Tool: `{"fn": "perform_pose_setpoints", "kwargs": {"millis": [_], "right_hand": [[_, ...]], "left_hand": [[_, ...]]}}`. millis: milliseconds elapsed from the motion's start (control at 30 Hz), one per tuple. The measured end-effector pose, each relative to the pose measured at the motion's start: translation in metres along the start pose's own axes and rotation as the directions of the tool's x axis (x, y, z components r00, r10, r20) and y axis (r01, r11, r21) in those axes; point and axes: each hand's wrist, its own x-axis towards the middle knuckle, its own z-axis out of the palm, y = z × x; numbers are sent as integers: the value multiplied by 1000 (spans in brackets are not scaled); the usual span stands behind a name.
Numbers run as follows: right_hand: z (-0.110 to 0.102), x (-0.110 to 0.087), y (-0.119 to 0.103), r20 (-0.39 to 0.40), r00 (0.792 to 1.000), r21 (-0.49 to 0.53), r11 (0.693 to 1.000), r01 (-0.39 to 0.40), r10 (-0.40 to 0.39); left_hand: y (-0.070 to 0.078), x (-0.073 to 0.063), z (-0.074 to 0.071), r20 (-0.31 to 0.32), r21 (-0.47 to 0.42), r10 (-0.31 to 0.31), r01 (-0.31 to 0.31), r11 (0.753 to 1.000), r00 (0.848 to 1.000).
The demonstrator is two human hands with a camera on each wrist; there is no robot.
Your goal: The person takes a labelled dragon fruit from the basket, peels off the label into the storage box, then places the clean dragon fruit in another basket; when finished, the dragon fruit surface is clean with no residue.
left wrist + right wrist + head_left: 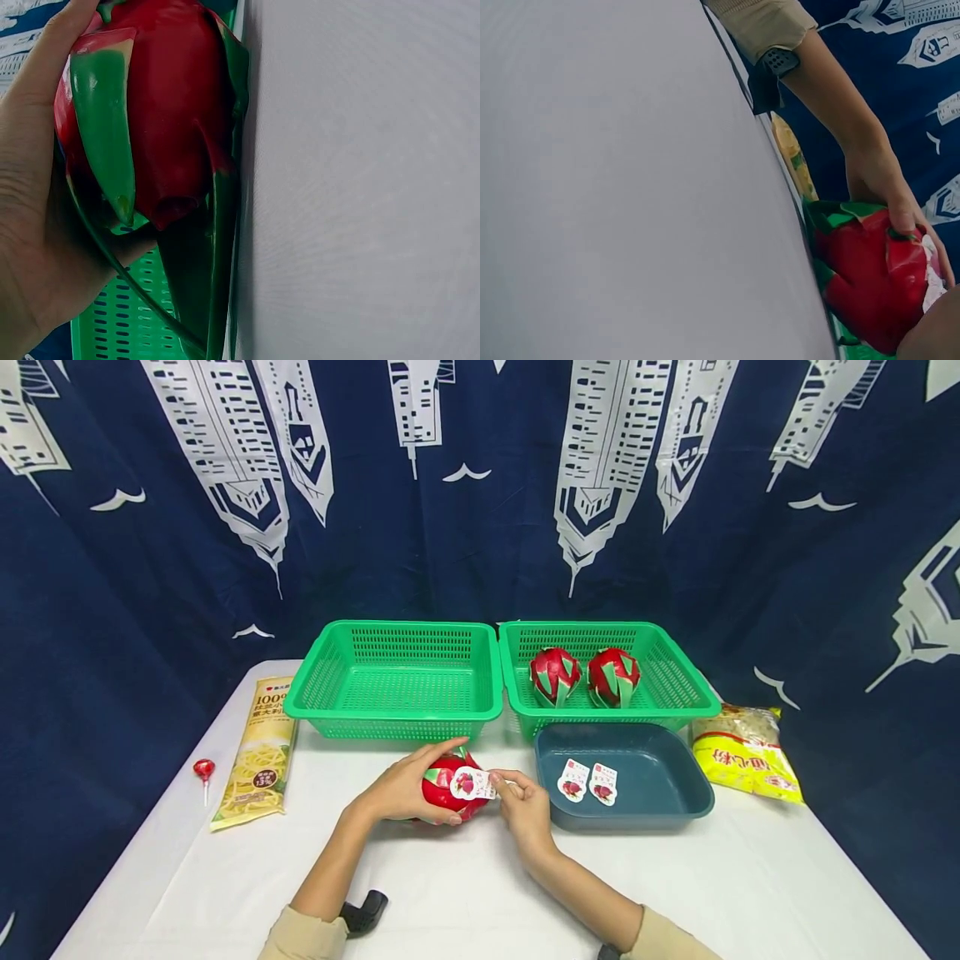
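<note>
At the near centre of the tabletop (465,893), the left hand (408,789) wraps its curled fingers over a red dragon fruit (442,785) with green scales and holds it against the surface. The right hand (525,806) sits at 3 o'clock of the fruit and pinches the edge of a white label (472,783) on the fruit's side; whether the label is fully stuck down cannot be told.

At 3 o'clock of the hands lies a dark blue tray (660,793) with two more labels (587,781) inside. At 12 o'clock stand two green baskets: the left basket (393,681) shows nothing inside, the right basket (675,693) holds two dragon fruits (585,677).

Risks, as a judgement:
- The label may tear or crease if the pinch pulls at a sharp angle.
- The fruit may roll if the left hand loosens, since it rests on a rounded side.
- A green scale may bend or snap under finger pressure.

The surface is a plain white cloth, smooth and matte. A packet of noodles (258,752) and a red lollipop (204,770) lie at 9 o'clock; a yellow bag (742,752) lies at the far right. A navy curtain (112,568) printed with white towers hangs behind.
</note>
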Motion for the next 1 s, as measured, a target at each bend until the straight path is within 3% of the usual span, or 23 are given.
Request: {"fn": "perform_pose_setpoints", "kwargs": {"millis": [200, 267, 367, 500, 600, 667, 733, 833, 900, 1000], "right_hand": [[-8, -11, -18, 73, 997, -30, 999, 34, -32], [-12, -17, -23, 106, 991, -32, 995, 91, -87], [-25, -24, -36, 136, 965, -9, 974, 228, -225], [-59, -11, -70, 150, 932, -54, 939, 340, -329], [-101, 12, -99, 192, 939, -234, 916, 326, -285], [-132, 29, -113, 237, 945, -388, 870, 305, -226], [-159, 44, -121, 286, 949, -530, 803, 272, -133], [-190, 67, -123, 356, 934, -675, 699, 236, 28], [-204, 80, -120, 403, 906, -735, 635, 237, 128], [-218, 95, -109, 487, 846, -764, 575, 292, 217]], "left_hand": [[2, 3, 2, 6, -9, 13, -13, 1000, 1000], [2, 3, 2, 7, -12, 15, -15, 1000, 1000], [2, 3, 3, 16, -12, 2, -2, 1000, 1000], [1, 2, 3, 29, -23, -21, 22, 999, 999], [1, 1, 2, 32, -39, -29, 30, 999, 999], [1, 1, 2, 34, -45, -30, 32, 998, 999], [1, 1, 2, 36, -45, -32, 33, 998, 999], [1, 2, 3, 33, -41, -29, 31, 999, 999], [0, 1, 3, 30, -38, -27, 29, 999, 999], [0, 1, 3, 28, -36, -23, 24, 999, 999]]}}
